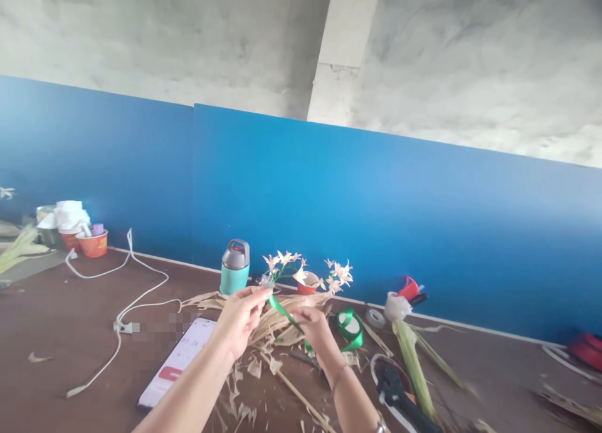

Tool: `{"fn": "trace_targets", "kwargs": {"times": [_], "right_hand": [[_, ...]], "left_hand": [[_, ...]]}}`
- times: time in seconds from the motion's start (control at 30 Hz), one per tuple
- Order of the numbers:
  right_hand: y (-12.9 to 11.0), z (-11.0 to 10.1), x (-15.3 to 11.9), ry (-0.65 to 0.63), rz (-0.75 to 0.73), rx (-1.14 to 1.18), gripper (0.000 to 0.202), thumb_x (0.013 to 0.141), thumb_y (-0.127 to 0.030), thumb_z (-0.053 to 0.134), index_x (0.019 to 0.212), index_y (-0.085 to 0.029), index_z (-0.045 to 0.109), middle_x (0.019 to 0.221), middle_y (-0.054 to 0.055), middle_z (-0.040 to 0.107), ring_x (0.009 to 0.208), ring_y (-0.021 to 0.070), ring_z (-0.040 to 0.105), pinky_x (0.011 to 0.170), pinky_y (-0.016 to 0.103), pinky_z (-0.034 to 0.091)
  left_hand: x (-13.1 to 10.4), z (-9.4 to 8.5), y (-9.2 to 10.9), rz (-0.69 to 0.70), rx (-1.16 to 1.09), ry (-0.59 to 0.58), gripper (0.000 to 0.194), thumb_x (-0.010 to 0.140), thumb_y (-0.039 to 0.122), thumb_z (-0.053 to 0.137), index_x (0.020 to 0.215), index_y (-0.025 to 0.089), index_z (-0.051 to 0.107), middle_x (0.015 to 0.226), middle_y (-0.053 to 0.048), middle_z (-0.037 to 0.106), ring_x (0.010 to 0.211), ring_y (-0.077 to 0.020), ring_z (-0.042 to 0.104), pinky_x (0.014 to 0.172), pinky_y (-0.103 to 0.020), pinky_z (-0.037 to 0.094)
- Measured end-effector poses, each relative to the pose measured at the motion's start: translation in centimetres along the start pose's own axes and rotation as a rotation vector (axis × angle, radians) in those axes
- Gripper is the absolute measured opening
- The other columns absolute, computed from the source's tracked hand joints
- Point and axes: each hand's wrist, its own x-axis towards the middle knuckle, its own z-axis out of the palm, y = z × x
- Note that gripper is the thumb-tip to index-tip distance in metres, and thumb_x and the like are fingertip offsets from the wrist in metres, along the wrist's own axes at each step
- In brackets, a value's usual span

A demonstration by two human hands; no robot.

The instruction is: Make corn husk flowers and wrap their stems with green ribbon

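My left hand (244, 317) is closed in a pinch around the base of a spray of pale artificial flowers (285, 260) on green stems. A green ribbon (283, 310) stretches from those fingertips to my right hand (313, 329), whose fingers are closed on it. Just right of that hand lies the ribbon spool (349, 325), some ribbon loose around it. Dried corn husks (268, 326) spread over the table beneath both hands. Another cluster of pale flowers (339, 275) stands behind, beside an orange paper cup (308, 284). The fingertips of my right hand are partly hidden.
A phone (181, 358) lies by my left forearm, near a white cable (125, 311). Behind stands a teal bottle (235, 270). To the right are a tape roll (375, 318), a husk bundle (414, 364) and a black glue gun (399, 395). A blue partition (329, 195) closes the back.
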Motion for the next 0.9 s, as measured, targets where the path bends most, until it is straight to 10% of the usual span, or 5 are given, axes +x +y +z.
{"fn": "trace_targets", "kwargs": {"times": [0.4, 0.9], "right_hand": [[1.5, 3.4, 1.4, 0.019, -0.12, -0.408, 0.013, 0.05, -0.009, 0.055, 0.041, -0.019, 0.055, 0.052, 0.001, 0.062, 0.061, 0.0184, 0.056, 0.058, 0.026, 0.035], [-3.8, -2.4, -3.0, 0.204, -0.035, 0.457, 0.024, 0.063, -0.036, 0.072, 0.071, -0.016, 0.063, 0.057, -0.002, 0.054, 0.05, 0.0105, 0.044, 0.047, 0.021, 0.034]], "left_hand": [[-0.8, 0.6, 0.4, -0.084, 0.048, -0.124, 0.037, 0.051, 0.029, 0.081, 0.05, 0.016, 0.046, 0.042, 0.01, 0.039, 0.032, 0.0025, 0.014, 0.037, -0.019, 0.001], [-0.5, 1.1, -1.7, -0.025, 0.014, 0.04, 0.033, 0.053, 0.034, 0.081, 0.061, 0.016, 0.055, 0.035, 0.014, 0.028, 0.036, -0.001, 0.013, 0.037, -0.018, 0.007]]}}
